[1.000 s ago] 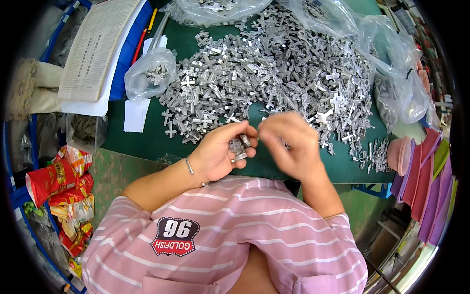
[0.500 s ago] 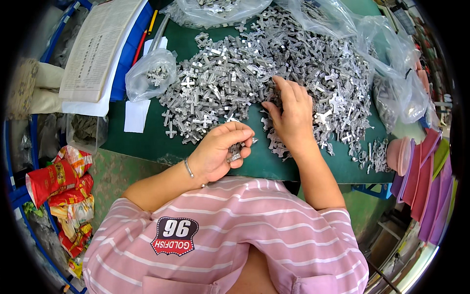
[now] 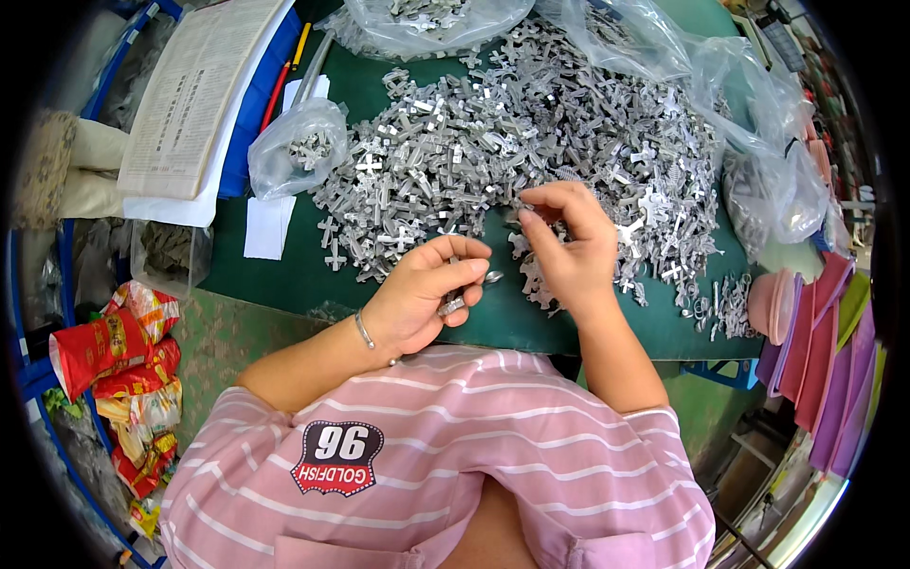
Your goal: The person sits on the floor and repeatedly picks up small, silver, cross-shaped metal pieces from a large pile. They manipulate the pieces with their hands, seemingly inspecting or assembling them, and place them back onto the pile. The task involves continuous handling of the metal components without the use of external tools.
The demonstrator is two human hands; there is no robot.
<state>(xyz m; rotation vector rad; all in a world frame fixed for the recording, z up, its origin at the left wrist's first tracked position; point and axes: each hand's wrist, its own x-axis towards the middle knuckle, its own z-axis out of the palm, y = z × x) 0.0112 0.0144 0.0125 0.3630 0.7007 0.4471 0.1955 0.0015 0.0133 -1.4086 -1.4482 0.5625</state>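
A broad heap of small silver-grey metal cross pieces (image 3: 427,156) covers the middle of the green table (image 3: 313,256). My left hand (image 3: 424,296) is curled at the table's near edge, in front of the heap. Several small metal pieces (image 3: 453,305) show in its palm and between its fingers; their exact shape is partly hidden. To the right, my right hand (image 3: 573,245) pinches a small metal piece (image 3: 523,207) between thumb and fingertips, just over the heap. Its lower fingers are bent inward and partly out of sight.
Clear plastic bags (image 3: 758,123) lie along the back and right of the heap. A small bag of pieces (image 3: 301,147) rests on white paper at left, beside pens and a blue tray (image 3: 248,133) with printed sheets. Pink and purple bins (image 3: 825,351) stand right.
My right hand has drawn back from the heap toward me, its fingers closing from a spread pose into a pinch on a metal piece. The left hand has barely moved.
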